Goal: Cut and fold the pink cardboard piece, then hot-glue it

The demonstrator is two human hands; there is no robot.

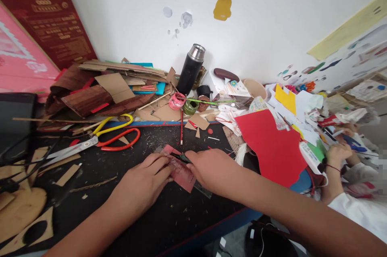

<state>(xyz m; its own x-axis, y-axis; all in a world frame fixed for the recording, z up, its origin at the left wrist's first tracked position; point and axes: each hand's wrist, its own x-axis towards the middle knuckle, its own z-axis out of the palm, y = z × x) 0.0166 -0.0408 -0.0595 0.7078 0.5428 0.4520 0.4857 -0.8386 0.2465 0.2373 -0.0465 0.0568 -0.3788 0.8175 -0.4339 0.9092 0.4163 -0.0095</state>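
Near the front of the black table mat, my left hand (151, 176) has its fingers closed and pressed down on a small pinkish-red piece of card (185, 179). Between the fingers of my right hand (208, 168) is a slim dark tool (180, 157), apparently a craft knife, lying over the top of that piece. Its tip is close to my left fingertips. A clear strip (204, 190) shows under the card's lower right. Just beyond my hands lie a red pencil (182, 128) and small cardboard scraps (199, 121).
Large scissors (96, 140) with yellow and red handles lie at left, by cardboard offcuts (69, 174). Behind stand a black thermos (190, 71) and small paint pots (177, 101). Red sheet (269, 144) covers the right side. Another person's hand (337, 154) works at far right.
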